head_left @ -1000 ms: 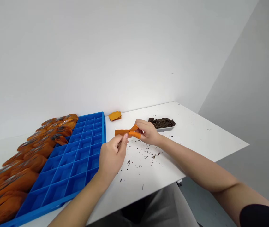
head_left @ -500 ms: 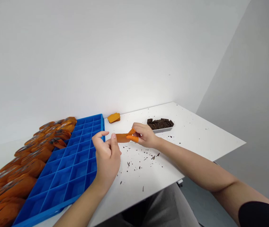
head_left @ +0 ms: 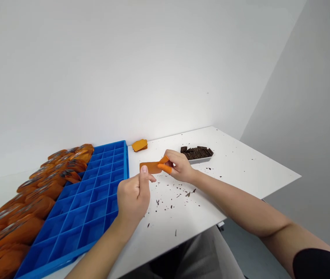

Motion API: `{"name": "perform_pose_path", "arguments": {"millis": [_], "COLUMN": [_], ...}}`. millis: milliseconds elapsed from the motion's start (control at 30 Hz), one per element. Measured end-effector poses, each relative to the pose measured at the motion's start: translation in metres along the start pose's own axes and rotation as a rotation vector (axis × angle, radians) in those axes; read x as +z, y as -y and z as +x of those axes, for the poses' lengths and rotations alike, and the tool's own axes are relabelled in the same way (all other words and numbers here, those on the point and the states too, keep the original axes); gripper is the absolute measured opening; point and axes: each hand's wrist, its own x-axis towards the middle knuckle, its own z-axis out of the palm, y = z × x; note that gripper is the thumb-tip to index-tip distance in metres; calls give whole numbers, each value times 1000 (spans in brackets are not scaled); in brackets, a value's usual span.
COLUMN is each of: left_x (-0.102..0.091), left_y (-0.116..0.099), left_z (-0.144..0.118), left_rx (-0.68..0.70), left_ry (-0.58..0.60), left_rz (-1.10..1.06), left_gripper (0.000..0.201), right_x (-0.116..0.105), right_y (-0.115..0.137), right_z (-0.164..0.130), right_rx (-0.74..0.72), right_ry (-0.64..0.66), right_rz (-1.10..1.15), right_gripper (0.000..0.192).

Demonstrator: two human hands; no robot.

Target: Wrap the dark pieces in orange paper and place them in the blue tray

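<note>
Above the white tabletop (head_left: 240,170), our left hand (head_left: 133,195), spread wide half a second ago, has closed again onto the flat orange pouch (head_left: 150,167); our right hand (head_left: 179,166) pinches its other end with orange-capped fingertips (head_left: 165,168), so both hands grip it again.

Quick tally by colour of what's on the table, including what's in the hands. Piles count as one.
Orange: 3 (pouch pinched by left hand and right hand; small stack; big pile)
Blue: 1 (grid tray)
Dark brown: 1 (tray of squares)
Total: 5
</note>
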Motion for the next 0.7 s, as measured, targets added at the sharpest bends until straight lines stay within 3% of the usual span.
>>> {"name": "perform_pose_path", "arguments": {"millis": [133, 267, 367, 433, 567, 700], "left_x": [0, 4, 6, 7, 6, 6], "left_y": [2, 3, 5, 5, 6, 2], "left_z": [1, 4, 7, 8, 9, 7], "left_rx": [-64, -74, -31, 27, 52, -15], "left_ry": [-11, -101, -234, -264, -56, 63], "left_rz": [32, 44, 31, 27, -119, -264], "left_gripper": [51, 32, 48, 51, 27, 25], "right_x": [0, 0, -2, -3, -5, -5], "right_y": [0, 1, 6, 11, 18, 13], "right_z": [0, -1, 0, 1, 2, 2], "right_rx": [1, 3, 23, 50, 45, 66], "right_ry": [-17, -37, -46, -42, -40, -54], "right_rz": [5, 6, 48, 88, 156, 168], "right_gripper": [36, 38, 37, 38, 38, 32]}}
